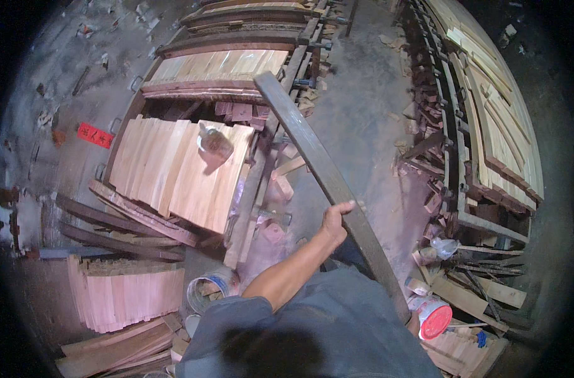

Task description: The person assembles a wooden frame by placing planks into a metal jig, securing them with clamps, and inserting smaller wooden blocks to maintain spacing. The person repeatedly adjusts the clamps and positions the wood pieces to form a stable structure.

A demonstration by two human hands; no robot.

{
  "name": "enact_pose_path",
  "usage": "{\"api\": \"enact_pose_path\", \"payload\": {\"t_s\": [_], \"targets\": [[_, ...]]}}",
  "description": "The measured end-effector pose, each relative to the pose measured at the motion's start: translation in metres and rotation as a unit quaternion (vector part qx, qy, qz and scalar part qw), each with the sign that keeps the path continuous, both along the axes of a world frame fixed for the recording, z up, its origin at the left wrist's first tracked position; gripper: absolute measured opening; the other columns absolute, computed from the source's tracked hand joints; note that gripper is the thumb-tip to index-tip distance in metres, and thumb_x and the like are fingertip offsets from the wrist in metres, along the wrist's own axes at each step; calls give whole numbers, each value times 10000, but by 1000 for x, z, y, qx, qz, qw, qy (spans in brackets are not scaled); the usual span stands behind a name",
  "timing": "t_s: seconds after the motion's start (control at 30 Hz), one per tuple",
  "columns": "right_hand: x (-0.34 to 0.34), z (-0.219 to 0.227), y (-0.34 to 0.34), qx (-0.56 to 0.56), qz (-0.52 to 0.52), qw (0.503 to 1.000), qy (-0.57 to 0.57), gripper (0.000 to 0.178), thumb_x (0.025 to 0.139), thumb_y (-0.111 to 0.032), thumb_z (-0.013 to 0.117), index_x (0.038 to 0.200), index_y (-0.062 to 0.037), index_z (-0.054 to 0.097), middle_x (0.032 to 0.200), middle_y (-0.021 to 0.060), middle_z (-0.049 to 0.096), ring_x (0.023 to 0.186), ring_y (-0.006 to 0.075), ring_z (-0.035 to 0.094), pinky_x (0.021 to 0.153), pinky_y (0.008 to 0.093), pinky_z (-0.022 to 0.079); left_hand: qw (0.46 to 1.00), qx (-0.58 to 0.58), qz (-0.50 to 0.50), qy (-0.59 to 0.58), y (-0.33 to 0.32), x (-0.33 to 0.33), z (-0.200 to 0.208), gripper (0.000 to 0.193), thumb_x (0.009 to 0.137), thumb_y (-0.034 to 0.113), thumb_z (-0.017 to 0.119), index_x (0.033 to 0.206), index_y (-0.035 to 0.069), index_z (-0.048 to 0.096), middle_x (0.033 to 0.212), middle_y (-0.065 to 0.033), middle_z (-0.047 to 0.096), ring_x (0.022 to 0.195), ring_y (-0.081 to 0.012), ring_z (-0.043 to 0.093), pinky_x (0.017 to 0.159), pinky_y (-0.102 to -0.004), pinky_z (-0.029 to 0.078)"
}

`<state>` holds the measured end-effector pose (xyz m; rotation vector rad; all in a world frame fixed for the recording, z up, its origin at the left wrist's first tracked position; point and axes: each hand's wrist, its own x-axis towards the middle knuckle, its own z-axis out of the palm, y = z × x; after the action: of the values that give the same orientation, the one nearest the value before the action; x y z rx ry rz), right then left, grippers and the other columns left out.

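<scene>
Fingers of the left hand (335, 222) are curled round the edge of a long dark wooden beam (324, 173), the thumb lying along its near face, so the hand is closed on the beam about halfway along its visible length. The bare left forearm (287, 274) rises from the lower middle of the head view, out of a grey short sleeve (236, 321), and slants up and to the right towards the beam, with the wrist roughly straight. The beam runs on a diagonal from its upper end near the stacked panels down to the lower right, where it passes beside the person's grey shirt (337, 327) and ends close to a white tub with a red lid (433, 317). Whether the right hand grips that lower end cannot be told; it is not clearly seen.

Left of the beam lies a panel of pale wooden boards (180, 170) set edge to edge in a dark clamping frame, and a clear plastic bottle (214, 143) rests on the boards near their upper right. Beyond it a second panel of pale boards (224, 63) lies in a similar frame. A stack of short pinkish boards (126, 293) stands at the lower left, with a round bucket (211, 288) just beside it. Curved racks of pale planks (494, 126) fill the right side, across a grey concrete floor (362, 94).
</scene>
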<state>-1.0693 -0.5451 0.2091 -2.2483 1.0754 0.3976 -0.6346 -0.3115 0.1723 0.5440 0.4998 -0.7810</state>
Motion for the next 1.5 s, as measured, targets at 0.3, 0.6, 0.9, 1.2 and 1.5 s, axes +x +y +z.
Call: {"api": "enact_pose_path", "payload": {"t_s": [0.3,0.6,0.9,1.2,1.5], "targets": [[38,-58,-84,-29,58,997,-51,467,621,-93,701,1070,-7,607,940,270,638,969,487,597,868,528,459,989,90,-10,115,-92,66,-46,494,867,228,577,1252,-79,546,1165,-233,640,1078,-377,625,997,-526,487],[169,-88,-193,-51,153,987,-15,536,592,-61,631,1123,-22,569,1013,233,602,1006,463,563,916,526,448,987,100,75,100,-131,143,-80,551,856,245,577,1294,-86,524,1195,-238,625,1113,-390,605,1018,-535,471],[282,-154,-214,-43,206,977,-28,490,630,-40,627,1115,-3,565,996,235,599,996,477,559,899,544,432,981,116,140,63,-123,233,-102,447,859,218,586,1224,-40,582,1152,-212,656,1086,-380,618,1003,-521,478],[453,-146,-162,-40,239,967,-80,486,637,9,592,1122,-6,575,988,242,590,1008,476,546,877,538,437,943,170,280,55,-71,329,-88,346,916,206,583,1207,19,605,1094,-144,683,1013,-316,650,963,-454,507],[669,-133,-100,-64,335,934,-107,430,646,29,582,1074,-12,580,937,252,602,985,489,560,845,539,458,885,356,280,-105,16,344,-71,352,930,24,613,1254,-59,501,1043,-225,700,868,-283,721,730,-354,590]]}}
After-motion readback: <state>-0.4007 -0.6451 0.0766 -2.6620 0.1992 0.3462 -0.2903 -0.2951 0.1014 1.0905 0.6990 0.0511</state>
